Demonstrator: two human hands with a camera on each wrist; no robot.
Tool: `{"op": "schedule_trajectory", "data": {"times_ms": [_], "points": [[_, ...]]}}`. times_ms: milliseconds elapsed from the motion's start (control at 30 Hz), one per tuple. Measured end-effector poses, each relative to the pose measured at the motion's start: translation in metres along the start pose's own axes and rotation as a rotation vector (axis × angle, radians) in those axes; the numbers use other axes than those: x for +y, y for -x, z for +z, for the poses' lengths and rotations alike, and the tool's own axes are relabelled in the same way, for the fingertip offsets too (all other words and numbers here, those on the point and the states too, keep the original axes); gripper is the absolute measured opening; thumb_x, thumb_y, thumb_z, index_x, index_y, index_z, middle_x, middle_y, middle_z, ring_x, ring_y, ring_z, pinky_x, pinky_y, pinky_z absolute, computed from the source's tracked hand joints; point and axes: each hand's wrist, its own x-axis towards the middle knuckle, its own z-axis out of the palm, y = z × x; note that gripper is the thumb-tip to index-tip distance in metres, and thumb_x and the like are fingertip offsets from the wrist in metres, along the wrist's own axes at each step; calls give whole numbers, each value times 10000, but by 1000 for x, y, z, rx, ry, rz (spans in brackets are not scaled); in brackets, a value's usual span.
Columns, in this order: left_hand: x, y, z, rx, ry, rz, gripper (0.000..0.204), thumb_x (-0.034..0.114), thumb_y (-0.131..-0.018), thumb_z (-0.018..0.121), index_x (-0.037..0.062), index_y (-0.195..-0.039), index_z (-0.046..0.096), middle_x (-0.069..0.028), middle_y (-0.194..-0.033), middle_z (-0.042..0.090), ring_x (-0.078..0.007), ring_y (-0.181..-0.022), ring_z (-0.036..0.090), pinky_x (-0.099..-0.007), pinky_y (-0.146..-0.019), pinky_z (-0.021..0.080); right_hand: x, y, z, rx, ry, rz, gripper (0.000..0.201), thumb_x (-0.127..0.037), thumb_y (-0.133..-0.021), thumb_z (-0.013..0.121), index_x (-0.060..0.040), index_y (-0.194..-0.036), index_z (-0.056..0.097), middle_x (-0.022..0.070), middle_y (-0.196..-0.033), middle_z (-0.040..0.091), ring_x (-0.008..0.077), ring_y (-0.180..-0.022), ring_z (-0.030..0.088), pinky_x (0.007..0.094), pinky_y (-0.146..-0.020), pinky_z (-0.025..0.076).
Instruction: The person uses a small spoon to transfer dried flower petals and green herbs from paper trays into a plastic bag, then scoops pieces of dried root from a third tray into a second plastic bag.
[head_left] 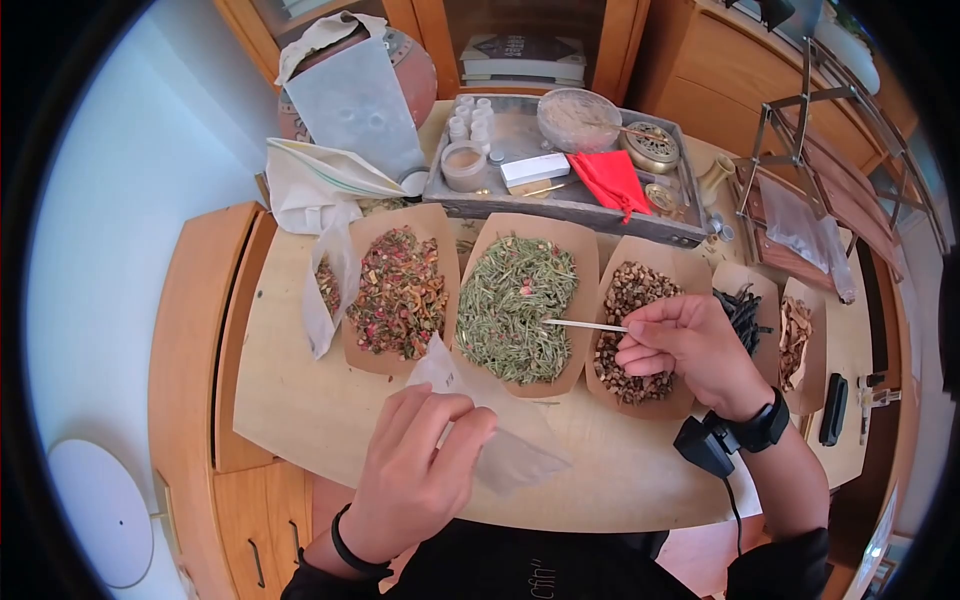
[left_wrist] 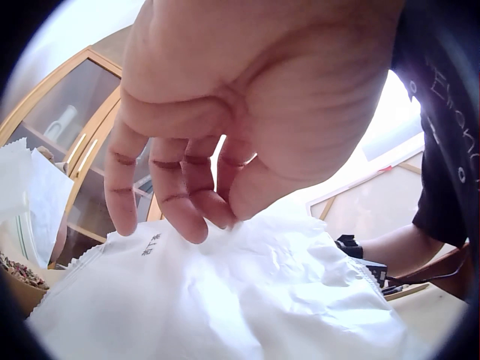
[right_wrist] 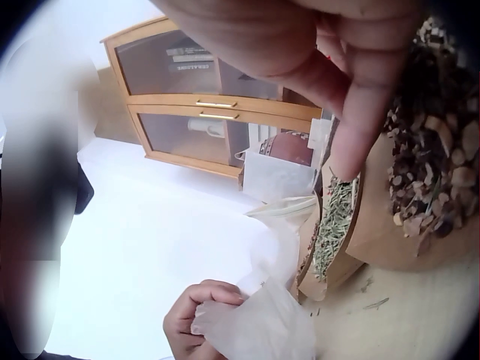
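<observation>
The left hand (head_left: 425, 465) pinches the top edge of a translucent white bag (head_left: 500, 450) in front of the trays; in the left wrist view, thumb and fingertips meet at the edge of the bag (left_wrist: 217, 292), which bears small dark print. A thin white stick (head_left: 585, 325) is pinched by the right hand (head_left: 690, 350), its tip over the green dried herb (head_left: 515, 300) in a brown paper tray. That hand hovers above a tray of brown chopped pieces (head_left: 635, 290). In the right wrist view the stick cannot be made out.
Red-and-orange dried petals (head_left: 400, 290) fill the left tray, beside another translucent bag (head_left: 335, 280). Dark strips (head_left: 742, 315) and pale slices (head_left: 795, 340) lie in trays at right. Behind stands a grey tray (head_left: 570, 215) with jars, a bowl and a red pouch (head_left: 612, 180).
</observation>
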Motion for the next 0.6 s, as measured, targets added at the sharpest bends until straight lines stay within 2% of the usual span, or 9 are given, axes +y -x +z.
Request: {"op": "schedule_trajectory", "data": {"times_ms": [167,267,333,600], "points": [[0,-2,2,4,-34,-4,219,-44,-697,650,-2,-902,586,-102,-851,527,-278,-740,557,-401,-750,493,3,0,-10,-35,-86,44,179,-38,-918,579,113,-1014,592,183,-883,660,228,-778,698,292,-706,604],[1,-4,4,15,39,-25,228,-47,-701,648,-4,-916,584,-103,-855,526,-285,-755,559,-414,-784,508,1,2,-13,-18,-101,46,183,-37,-918,580,114,-1022,590,185,-889,660,226,-772,697,291,-707,604],[2,-5,5,-6,47,-69,128,-17,-777,644,5,-898,607,-122,-865,554,-304,-778,575,-386,-755,510,1,4,-15,-10,-107,33,183,-35,-920,577,112,-1027,592,186,-890,662,226,-770,697,290,-704,604],[5,-6,4,-35,70,-92,172,-46,-755,646,-2,-916,609,-127,-887,548,-302,-778,573,-371,-668,474,-12,22,-15,-14,-73,-5,167,-38,-924,576,99,-1012,613,170,-856,671,222,-749,700,294,-691,606]]}}
